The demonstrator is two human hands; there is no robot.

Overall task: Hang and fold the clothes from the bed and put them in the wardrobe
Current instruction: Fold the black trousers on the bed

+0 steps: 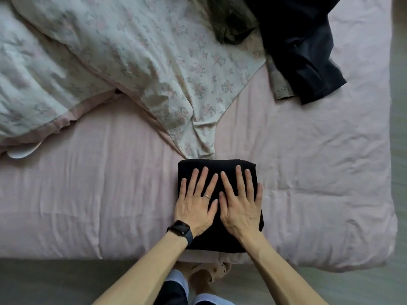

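**Both palms flat on the folded black garment**

On my feed the folded black fabric garment (215, 166) lies as a neat rectangle on the pale pink quilted bed cover (308, 183), close to the bed's near edge; the pointed corner of the white floral-print duvet (143, 53) comes down to the garment's far edge, though I cannot tell whether they touch.

The left hand (193, 205) rests palm down on the garment's left half, fingers straight and spread, released, gripping nothing; a thin silver ring (207, 196) sits on one finger and a black smartwatch (179, 229) wraps the wrist. The right hand (241, 208) lies flat on the right half, fingers likewise straight and slack, the little finger at the garment's right edge; the two thumbs lie just beside each other over the middle of the fabric.

At the far right of the bed I see a crumpled dark navy garment (304, 51), unfolded, lying partly over an olive-brown garment (231, 20) whose stitched hem shows beneath it; both are well apart from the folded one.

Below the bed's edge there is grey floor (44, 282), and a foot in a beige perforated slipper (220, 269) stands close against the bed.
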